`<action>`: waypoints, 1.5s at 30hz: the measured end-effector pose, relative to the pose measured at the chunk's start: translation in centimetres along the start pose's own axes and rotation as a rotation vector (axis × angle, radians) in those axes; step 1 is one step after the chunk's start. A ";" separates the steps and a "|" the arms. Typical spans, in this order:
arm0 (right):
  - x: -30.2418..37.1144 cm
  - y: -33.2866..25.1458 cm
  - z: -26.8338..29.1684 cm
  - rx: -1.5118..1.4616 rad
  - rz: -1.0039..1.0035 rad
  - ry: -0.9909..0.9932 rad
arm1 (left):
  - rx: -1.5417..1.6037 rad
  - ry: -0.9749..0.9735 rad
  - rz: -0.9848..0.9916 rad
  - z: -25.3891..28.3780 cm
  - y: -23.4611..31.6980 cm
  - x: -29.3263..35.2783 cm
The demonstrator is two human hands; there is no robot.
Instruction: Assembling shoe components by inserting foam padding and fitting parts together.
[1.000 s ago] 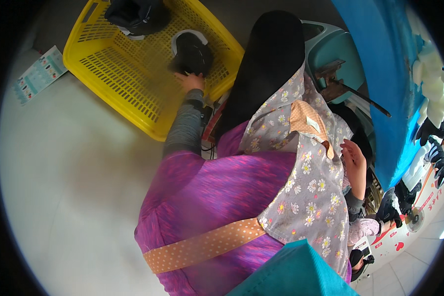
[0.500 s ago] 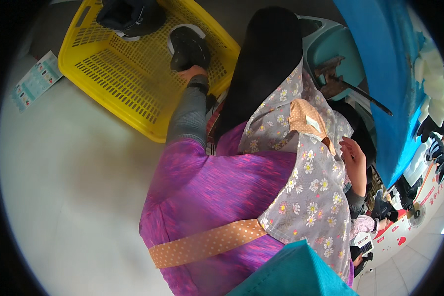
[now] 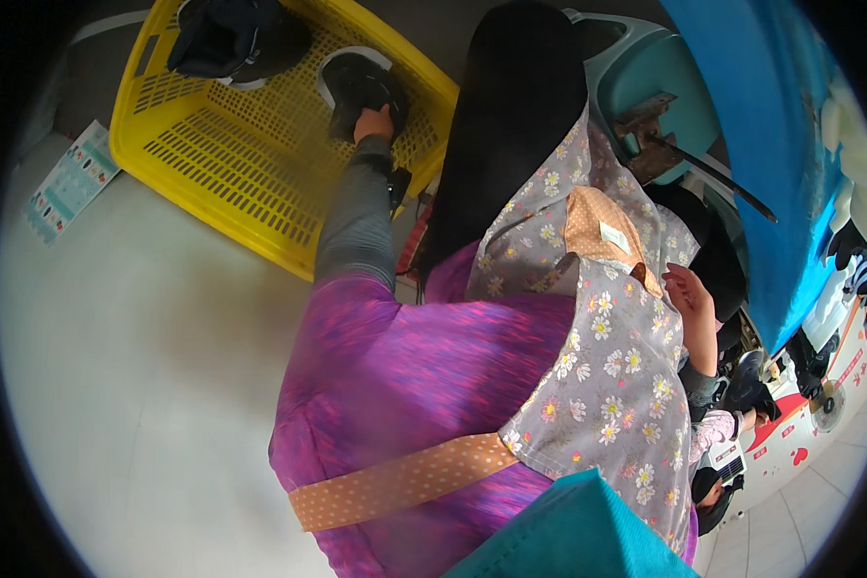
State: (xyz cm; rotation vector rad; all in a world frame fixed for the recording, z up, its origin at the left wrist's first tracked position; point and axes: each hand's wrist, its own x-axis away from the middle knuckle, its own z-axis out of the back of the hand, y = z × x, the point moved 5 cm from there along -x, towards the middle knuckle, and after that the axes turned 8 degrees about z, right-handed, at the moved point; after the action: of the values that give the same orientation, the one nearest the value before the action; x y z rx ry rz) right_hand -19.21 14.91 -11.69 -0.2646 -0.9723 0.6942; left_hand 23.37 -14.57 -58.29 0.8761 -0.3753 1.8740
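Note:
My left hand (image 3: 374, 123) reaches into a yellow plastic basket (image 3: 231, 207) at the upper left and grips the near end of a black shoe with a white sole edge (image 3: 356, 89). Part of its grip is hidden behind the hand itself. Another black shoe with a padded opening (image 3: 236, 43) lies at the basket's far left. Over on the right, my right hand (image 3: 694, 313) is beside the grey flowered apron (image 3: 607, 376), fingers loosely bent and a little apart, with nothing in it.
A teal plastic tub or seat (image 3: 660, 87) holds a rusty metal tool with a dark handle (image 3: 650, 135). Along the right hangs a blue sheet-like surface (image 3: 761, 144). White and black gloves or shoes (image 3: 853, 178), a fan (image 3: 827, 405) and other people sit beyond it. A printed sheet (image 3: 72, 183) lies left of the basket.
My left hand has moved slightly farther onto the black shoe. The basket and both shoes appear a little farther left in view. My right hand has hardly moved.

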 end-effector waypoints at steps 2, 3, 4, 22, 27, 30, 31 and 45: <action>0.0 0.2 -0.4 0.008 -0.006 -0.015 | -0.075 -0.124 0.052 -0.4 2.0 -1.2; 0.1 0.1 -0.5 0.012 -0.011 -0.014 | -0.149 -0.240 0.114 -0.9 2.4 -1.6; 0.2 -0.1 -0.7 -0.005 -0.015 -0.017 | -0.149 -0.247 0.112 -0.9 2.8 -1.7; 0.7 0.3 -1.4 -0.021 -0.061 0.001 | 0.080 -0.069 -0.166 -3.7 3.7 -0.7; 0.7 0.9 -1.6 0.002 -0.036 -0.010 | 0.313 -0.122 -0.054 -3.6 0.2 -0.1; 0.9 3.2 -1.7 0.016 -0.059 -0.011 | 0.426 -0.159 -0.173 -4.7 0.3 0.1; 1.0 4.0 -1.7 0.020 -0.047 -0.027 | 0.443 -0.119 -0.274 -4.9 -0.2 -0.1; 0.7 9.5 -1.7 0.079 0.086 -0.127 | -0.273 -0.364 -0.451 -10.6 2.1 -5.2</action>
State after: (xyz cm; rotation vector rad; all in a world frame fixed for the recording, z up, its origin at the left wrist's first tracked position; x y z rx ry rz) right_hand -21.54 22.69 -16.89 -0.1959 -1.0564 0.8339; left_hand 18.51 -12.53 -69.06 1.0156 -0.5868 1.2167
